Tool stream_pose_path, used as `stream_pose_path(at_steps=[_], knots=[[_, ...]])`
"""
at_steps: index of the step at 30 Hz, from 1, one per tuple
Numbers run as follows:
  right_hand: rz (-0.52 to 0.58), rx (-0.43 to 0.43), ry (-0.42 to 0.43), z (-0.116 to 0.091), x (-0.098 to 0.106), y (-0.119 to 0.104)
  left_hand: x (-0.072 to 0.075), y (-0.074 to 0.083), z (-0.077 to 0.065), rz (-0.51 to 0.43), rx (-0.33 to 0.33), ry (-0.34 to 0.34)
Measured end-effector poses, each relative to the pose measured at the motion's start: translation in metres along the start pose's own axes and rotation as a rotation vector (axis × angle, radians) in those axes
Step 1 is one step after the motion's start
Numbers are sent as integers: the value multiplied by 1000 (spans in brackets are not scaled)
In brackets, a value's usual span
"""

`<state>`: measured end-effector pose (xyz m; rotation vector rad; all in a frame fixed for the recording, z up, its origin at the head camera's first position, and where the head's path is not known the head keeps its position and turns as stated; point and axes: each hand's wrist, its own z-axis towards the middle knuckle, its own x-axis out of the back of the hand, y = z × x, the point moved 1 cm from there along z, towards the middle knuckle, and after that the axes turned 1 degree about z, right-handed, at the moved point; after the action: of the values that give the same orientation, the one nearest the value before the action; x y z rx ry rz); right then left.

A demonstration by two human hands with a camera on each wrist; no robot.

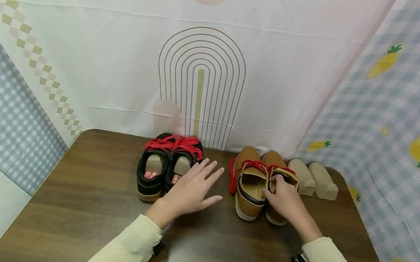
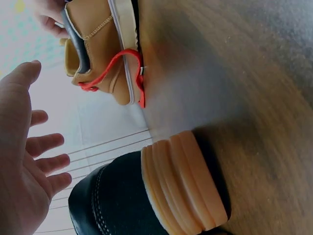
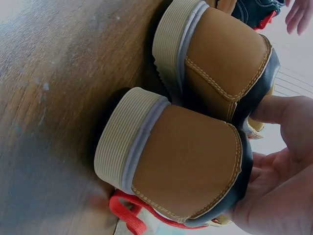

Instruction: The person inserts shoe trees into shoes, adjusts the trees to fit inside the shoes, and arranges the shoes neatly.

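Observation:
A pair of tan shoes with dark collars stands side by side, a left tan shoe point(image 1: 250, 198) and a right tan shoe point(image 3: 186, 159), both laced in red. My right hand point(image 1: 285, 201) grips them at their adjoining collars. Its thumb is at the left shoe's collar and its fingers dip into the right shoe's opening. My left hand point(image 1: 192, 188) is spread with fingers straight, holding nothing, and overlaps the right black shoe point(image 2: 117, 196) in the head view. The left black shoe point(image 1: 150, 174) stands against that one; both have red laces and beige pieces inside.
Two beige blocks point(image 1: 322, 180) with rounded far ends lie right of the tan shoes, along the table's back edge. The brown wooden table point(image 1: 209, 260) is backed by a white patterned cloth point(image 1: 121, 65). A checked cloth point(image 1: 401, 135) hangs on the right.

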<state>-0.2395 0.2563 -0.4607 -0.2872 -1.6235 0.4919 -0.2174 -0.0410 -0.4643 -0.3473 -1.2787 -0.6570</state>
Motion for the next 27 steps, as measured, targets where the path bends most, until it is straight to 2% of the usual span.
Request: stream_pose_path(at_steps=[4, 9, 19, 27], knots=[[-9, 14, 7, 1, 0, -1, -3, 4, 1, -3, -4, 12], [-6, 10, 2, 1, -2, -1, -6, 8, 1, -67, 9, 24], [21, 12, -7, -1, -6, -2, -8, 8, 2, -285, 130, 20], [44, 5, -18, -3, -8, -5, -9, 7, 4, -428, 170, 65]])
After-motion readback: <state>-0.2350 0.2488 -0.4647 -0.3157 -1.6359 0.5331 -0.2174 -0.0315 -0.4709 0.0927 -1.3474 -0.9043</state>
